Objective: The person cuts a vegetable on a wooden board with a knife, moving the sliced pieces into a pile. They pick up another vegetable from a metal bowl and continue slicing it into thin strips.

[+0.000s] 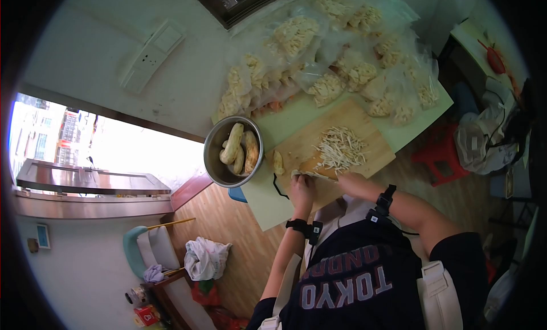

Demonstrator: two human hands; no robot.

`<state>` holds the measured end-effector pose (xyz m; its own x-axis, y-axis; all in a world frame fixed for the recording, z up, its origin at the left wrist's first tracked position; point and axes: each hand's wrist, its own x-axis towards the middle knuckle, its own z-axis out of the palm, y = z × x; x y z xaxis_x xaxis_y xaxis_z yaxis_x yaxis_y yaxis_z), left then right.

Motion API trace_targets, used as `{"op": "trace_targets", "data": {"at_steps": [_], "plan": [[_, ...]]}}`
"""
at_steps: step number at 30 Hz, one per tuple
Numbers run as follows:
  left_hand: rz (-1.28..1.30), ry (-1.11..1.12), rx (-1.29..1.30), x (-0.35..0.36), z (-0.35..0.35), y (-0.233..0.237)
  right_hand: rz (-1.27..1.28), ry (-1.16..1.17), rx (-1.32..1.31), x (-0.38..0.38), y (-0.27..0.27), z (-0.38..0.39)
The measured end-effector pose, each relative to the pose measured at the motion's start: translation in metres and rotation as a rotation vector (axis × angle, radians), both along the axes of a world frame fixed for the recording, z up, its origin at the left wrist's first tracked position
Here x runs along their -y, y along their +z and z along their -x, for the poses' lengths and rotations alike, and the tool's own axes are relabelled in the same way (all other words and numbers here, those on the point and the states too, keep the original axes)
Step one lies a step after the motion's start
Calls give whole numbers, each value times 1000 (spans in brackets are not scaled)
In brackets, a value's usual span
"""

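A wooden cutting board (354, 120) lies on the pale green table, with a heap of thin pale vegetable strips (342, 149) on it. My left hand (302, 192) is at the board's near edge, its fingers closed on a pale piece of vegetable (296, 173). To its right, my right hand (354, 185) is wrapped round what looks like a knife (320, 175), its thin blade pointing toward the left hand; the handle is hidden. A short peeled vegetable piece (278, 163) rests on the board's left part. Several peeled, elongated vegetables sit in a steel bowl (208, 154) to the left.
Clear plastic bags (327, 89) of pale cut pieces cover the table's far side. A red stool (436, 162) stands on the right. On the floor at left are a white bag (206, 259) and a chair (134, 251). A window (151, 150) opens on the left.
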<state>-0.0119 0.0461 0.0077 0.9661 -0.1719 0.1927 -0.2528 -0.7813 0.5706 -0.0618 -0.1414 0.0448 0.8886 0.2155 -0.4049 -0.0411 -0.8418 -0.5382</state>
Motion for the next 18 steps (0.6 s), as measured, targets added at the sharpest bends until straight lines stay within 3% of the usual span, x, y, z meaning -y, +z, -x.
{"op": "trace_targets", "data": {"at_steps": [8,10,13,18], "plan": [[9,17,-47,-4,1,-1,6,-54,13,16,17,-3],[9,20,-50,-3,1,-1,-9,-41,153,19,18,7],[36,3,-50,-2,0,0,17,87,91,23,28,15],[-18,1,-51,-3,-2,-2,49,38,38,17,21,18]]}}
